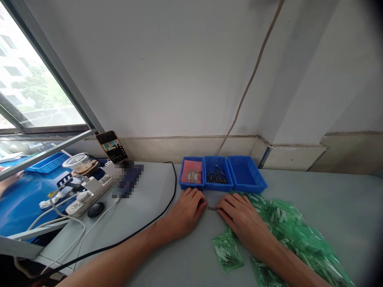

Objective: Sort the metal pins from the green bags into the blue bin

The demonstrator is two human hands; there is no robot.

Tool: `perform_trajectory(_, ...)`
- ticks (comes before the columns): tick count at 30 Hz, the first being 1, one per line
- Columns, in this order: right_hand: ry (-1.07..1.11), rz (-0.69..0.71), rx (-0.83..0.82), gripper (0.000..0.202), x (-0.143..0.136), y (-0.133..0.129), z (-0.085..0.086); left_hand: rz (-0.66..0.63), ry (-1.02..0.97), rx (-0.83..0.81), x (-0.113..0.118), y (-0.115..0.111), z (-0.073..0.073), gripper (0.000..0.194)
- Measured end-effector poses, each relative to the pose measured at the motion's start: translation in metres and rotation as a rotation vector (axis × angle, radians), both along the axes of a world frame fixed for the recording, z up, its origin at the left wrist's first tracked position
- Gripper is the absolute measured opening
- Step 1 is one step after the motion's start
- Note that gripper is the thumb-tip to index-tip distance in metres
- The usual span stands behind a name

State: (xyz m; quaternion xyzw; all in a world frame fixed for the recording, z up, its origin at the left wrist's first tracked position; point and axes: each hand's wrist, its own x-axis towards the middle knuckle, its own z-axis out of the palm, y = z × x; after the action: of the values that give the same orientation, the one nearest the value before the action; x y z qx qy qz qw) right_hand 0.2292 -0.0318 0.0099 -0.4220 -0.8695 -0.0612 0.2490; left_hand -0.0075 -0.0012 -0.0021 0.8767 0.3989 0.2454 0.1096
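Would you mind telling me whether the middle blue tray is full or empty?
Partly filled: small metal pieces lie in the tray, leaving some of its inside bare.

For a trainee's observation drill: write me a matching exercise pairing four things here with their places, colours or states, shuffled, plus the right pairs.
Things
1. Pink packet
2. Thin metal piece
3. Heap of bags
4. Phone

Places, colours, states
A. Between the left hand and the right hand
B. Screen lit, propped up at a slant
C. In the left blue tray
D. See-through green

Right pairs: 1-C, 2-A, 3-D, 4-B
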Motion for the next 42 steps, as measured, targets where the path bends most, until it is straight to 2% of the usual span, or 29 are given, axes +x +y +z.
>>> perform_trajectory(7, -0.131, -0.066, 0.141, 0.026, -0.004, 0.007, -0.012, 0.004, 0.01, -0.001, 0.001, 0.0, 0.0, 0.012)
perform_trajectory(10, -0.077, -0.126, 0.167, 0.025, -0.005, 0.009, -0.016, 0.001, 0.006, 0.01, 0.001, 0.001, -0.001, 0.015)
perform_trajectory(12, 0.046, -0.139, 0.09, 0.023, -0.005, 0.007, -0.013, -0.001, 0.01, 0.015, 0.001, 0.001, -0.001, 0.016)
perform_trajectory(16, 0.331, -0.181, -0.244, 0.015, -0.001, -0.001, -0.001, -0.009, 0.022, 0.009, 0.0, 0.0, 0.003, 0.019)
perform_trajectory(18, 0.423, -0.207, -0.31, 0.015, 0.0, -0.003, 0.002, -0.018, 0.023, -0.006, 0.0, -0.002, 0.006, 0.016)
perform_trajectory(21, 0.489, -0.2, -0.339, 0.015, 0.0, -0.003, 0.004, -0.031, 0.023, -0.039, 0.0, -0.006, 0.012, 0.011)
perform_trajectory(25, 0.533, -0.189, -0.327, 0.005, 0.001, -0.001, 0.004, -0.032, 0.031, -0.058, 0.001, -0.009, 0.017, 0.013)
perform_trajectory(26, 0.538, -0.182, -0.312, 0.009, 0.001, -0.001, 0.004, -0.033, 0.036, -0.058, 0.001, -0.009, 0.017, 0.014)
perform_trajectory(33, 0.534, -0.13, -0.243, 0.015, 0.003, 0.001, 0.004, -0.036, 0.037, -0.052, 0.001, -0.006, 0.009, 0.01)
perform_trajectory(42, 0.64, -0.183, -0.367, 0.018, 0.002, 0.002, 0.006, -0.033, 0.041, -0.058, 0.001, -0.004, 0.006, 0.013)
